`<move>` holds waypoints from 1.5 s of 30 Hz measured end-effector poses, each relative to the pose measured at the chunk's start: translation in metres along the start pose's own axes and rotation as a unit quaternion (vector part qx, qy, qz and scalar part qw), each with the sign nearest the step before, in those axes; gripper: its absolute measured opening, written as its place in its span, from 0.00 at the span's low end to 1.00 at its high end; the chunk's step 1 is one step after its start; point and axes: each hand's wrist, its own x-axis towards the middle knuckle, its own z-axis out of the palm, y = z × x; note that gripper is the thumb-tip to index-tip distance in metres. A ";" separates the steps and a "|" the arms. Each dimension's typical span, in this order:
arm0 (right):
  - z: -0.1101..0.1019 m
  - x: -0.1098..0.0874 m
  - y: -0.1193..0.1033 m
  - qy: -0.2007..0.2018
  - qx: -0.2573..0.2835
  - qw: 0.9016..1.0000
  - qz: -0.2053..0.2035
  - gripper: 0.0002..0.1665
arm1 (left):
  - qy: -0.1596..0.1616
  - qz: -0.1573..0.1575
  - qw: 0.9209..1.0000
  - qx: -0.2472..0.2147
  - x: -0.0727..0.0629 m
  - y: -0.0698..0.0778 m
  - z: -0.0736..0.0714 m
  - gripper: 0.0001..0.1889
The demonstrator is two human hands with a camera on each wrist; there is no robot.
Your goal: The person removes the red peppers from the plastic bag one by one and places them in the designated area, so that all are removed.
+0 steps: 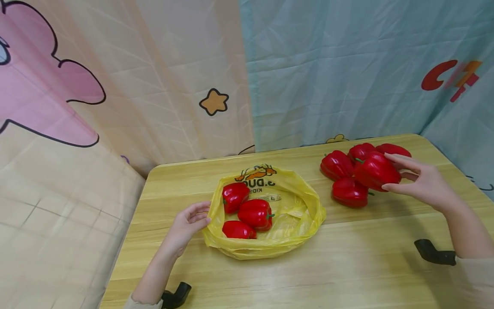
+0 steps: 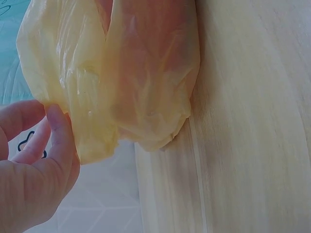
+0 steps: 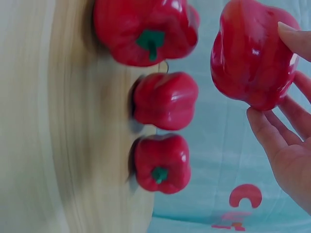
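Observation:
My right hand grips a red bell pepper with a green stem, thumb on one side and fingers on the other. In the right wrist view this bell pepper is lifted away from the others. Several more red peppers lie in a group on the table beneath and behind it. A yellow plastic bag lies with its mouth spread wide, and three red peppers rest in its left part. At the bag's left rim my left hand pinches the thin plastic between thumb and fingers.
The wooden table ends at the back against a hanging curtain with cartoon prints. Black wrist mounts stick out near both forearms. Dark print shows on the bag's inner back wall.

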 end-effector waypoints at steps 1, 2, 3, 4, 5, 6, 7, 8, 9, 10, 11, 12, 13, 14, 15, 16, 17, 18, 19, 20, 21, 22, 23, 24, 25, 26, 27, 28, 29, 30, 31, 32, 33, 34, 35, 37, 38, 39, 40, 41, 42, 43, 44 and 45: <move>-0.001 -0.001 0.002 0.001 -0.001 1.000 0.002 0.44 | -0.001 0.000 1.000 0.000 0.000 0.000 0.000 0.24; -0.002 -0.001 0.003 0.002 -0.002 1.000 0.004 0.44 | -0.001 0.000 1.000 0.000 0.000 0.000 0.000 0.24; -0.003 -0.002 0.005 0.002 -0.003 1.000 0.006 0.44 | -0.001 0.000 1.000 0.001 0.000 0.000 0.000 0.24; -0.004 -0.003 0.007 0.002 -0.005 1.000 0.009 0.44 | -0.001 0.000 1.000 0.001 0.000 -0.001 -0.001 0.24; -0.005 -0.003 0.009 0.001 -0.007 1.000 0.010 0.44 | -0.001 0.000 1.000 0.002 0.000 -0.001 -0.001 0.24; -0.005 -0.004 0.011 0.002 -0.013 1.000 0.014 0.45 | -0.001 0.000 1.000 0.002 0.001 -0.001 -0.001 0.24; -0.006 -0.004 0.013 0.002 -0.016 1.000 0.017 0.45 | -0.001 0.000 1.000 0.002 0.001 -0.001 -0.001 0.24; -0.006 -0.004 0.014 0.002 -0.018 1.000 0.021 0.45 | 0.000 0.000 1.000 0.001 0.001 -0.001 -0.001 0.24; -0.006 -0.005 0.016 0.000 -0.019 1.000 0.023 0.45 | 0.000 0.001 1.000 0.001 0.001 -0.001 -0.001 0.24; -0.007 -0.005 0.018 -0.001 -0.021 0.999 0.025 0.45 | -0.001 0.000 1.000 0.001 0.001 -0.002 -0.001 0.24; -0.007 -0.005 0.020 -0.002 -0.022 0.999 0.026 0.45 | 0.000 0.000 1.000 0.000 0.001 -0.002 -0.001 0.24; -0.007 -0.005 0.021 -0.001 -0.024 0.999 0.029 0.45 | 0.000 0.000 1.000 -0.001 0.001 -0.002 -0.001 0.24; -0.007 -0.006 0.023 -0.002 -0.023 0.999 0.031 0.45 | 0.000 0.000 1.000 -0.002 0.001 -0.002 0.000 0.24; -0.007 -0.006 0.025 -0.003 -0.023 0.999 0.033 0.45 | 0.000 0.000 1.000 -0.002 0.000 -0.002 0.000 0.24; -0.008 -0.007 0.027 -0.004 -0.024 0.999 0.035 0.45 | 0.001 -0.001 1.000 -0.002 0.000 -0.001 0.000 0.24; -0.007 -0.007 0.028 -0.003 -0.025 0.999 0.037 0.45 | 0.001 -0.002 1.000 -0.002 0.000 -0.001 0.000 0.24; -0.007 -0.007 0.029 -0.003 -0.024 0.999 0.040 0.45 | 0.002 -0.002 1.000 -0.002 0.000 -0.001 0.000 0.24; -0.007 -0.007 0.031 -0.004 -0.024 0.999 0.044 0.45 | 0.002 -0.002 1.000 -0.002 0.000 -0.001 0.000 0.24; -0.008 -0.007 0.032 -0.005 -0.023 0.999 0.047 0.45 | 0.002 -0.003 1.000 -0.003 0.000 -0.001 0.000 0.24; -0.008 -0.007 0.032 -0.006 -0.022 0.999 0.050 0.45 | 0.001 -0.003 1.000 -0.003 0.000 -0.001 0.000 0.24; -0.008 -0.007 0.033 -0.008 -0.020 0.998 0.052 0.45 | 0.001 -0.003 1.000 -0.004 0.000 -0.001 0.000 0.24; -0.008 -0.006 0.034 -0.009 -0.019 0.998 0.055 0.45 | 0.001 -0.003 1.000 -0.004 0.000 -0.001 0.000 0.24; -0.007 -0.006 0.035 -0.011 -0.019 0.998 0.059 0.45 | 0.001 -0.003 1.000 -0.004 0.000 -0.001 0.000 0.24; -0.007 -0.006 0.036 -0.012 -0.021 0.998 0.063 0.45 | 0.000 -0.003 1.000 -0.005 0.000 -0.001 0.000 0.24; -0.007 -0.006 0.036 -0.014 -0.022 0.997 0.067 0.45 | 0.000 -0.003 1.000 -0.005 0.001 -0.001 0.000 0.24; -0.007 -0.006 0.038 -0.015 -0.023 0.997 0.069 0.46 | 0.001 -0.004 1.000 -0.005 0.001 -0.001 0.000 0.24; -0.007 -0.005 0.039 -0.016 -0.024 0.997 0.072 0.46 | 0.001 -0.004 1.000 -0.005 0.001 -0.001 0.000 0.24; -0.007 -0.005 0.040 -0.017 -0.025 0.997 0.073 0.46 | 0.001 -0.004 1.000 -0.005 0.001 -0.001 0.000 0.24; -0.006 -0.004 0.042 -0.019 -0.026 0.997 0.075 0.46 | 0.001 -0.004 1.000 -0.005 0.001 -0.001 0.000 0.24; -0.006 -0.004 0.043 -0.020 -0.024 0.997 0.077 0.46 | 0.001 -0.004 1.000 -0.005 0.001 -0.001 0.000 0.24; -0.006 -0.004 0.044 -0.022 -0.024 0.997 0.077 0.46 | 0.002 -0.003 1.000 -0.005 0.001 -0.001 0.000 0.24; -0.006 -0.003 0.046 -0.023 -0.024 0.997 0.076 0.46 | 0.001 -0.003 1.000 -0.005 0.001 -0.001 0.000 0.24; -0.006 -0.003 0.047 -0.025 -0.025 0.997 0.076 0.46 | 0.001 -0.002 1.000 -0.005 0.001 -0.001 0.000 0.24; -0.005 -0.003 0.049 -0.027 -0.023 0.996 0.076 0.46 | 0.001 -0.002 1.000 -0.005 0.001 -0.001 0.000 0.24; -0.005 -0.003 0.050 -0.029 -0.023 0.996 0.077 0.46 | 0.000 -0.001 1.000 -0.005 0.001 -0.001 0.000 0.24; -0.005 -0.004 0.053 -0.033 -0.022 0.996 0.078 0.45 | 0.000 -0.001 1.000 -0.005 0.001 0.000 0.000 0.24; -0.005 -0.004 0.055 -0.035 -0.021 0.996 0.080 0.45 | 0.000 -0.001 1.000 -0.006 0.001 0.000 0.000 0.24; -0.005 -0.004 0.056 -0.037 -0.021 0.996 0.081 0.45 | 0.000 -0.001 1.000 -0.006 0.000 0.000 0.000 0.24; -0.004 -0.003 0.057 -0.040 -0.021 0.995 0.084 0.45 | 0.000 -0.001 1.000 -0.006 0.000 0.000 0.000 0.24; -0.004 -0.003 0.059 -0.042 -0.024 0.995 0.086 0.45 | 0.000 -0.001 1.000 -0.006 0.000 0.000 0.000 0.24; -0.003 -0.002 0.060 -0.043 -0.026 0.995 0.087 0.45 | 0.000 -0.001 1.000 -0.007 0.000 0.000 0.000 0.24; -0.002 -0.002 0.060 -0.045 -0.030 0.995 0.089 0.45 | 0.000 0.000 1.000 -0.007 0.000 0.000 0.000 0.24; -0.002 -0.001 0.061 -0.048 -0.033 0.994 0.090 0.46 | 0.000 0.000 1.000 -0.006 0.000 0.000 0.000 0.24; -0.001 -0.001 0.062 -0.049 -0.038 0.994 0.091 0.46 | 0.000 0.000 1.000 -0.006 0.000 0.000 0.000 0.24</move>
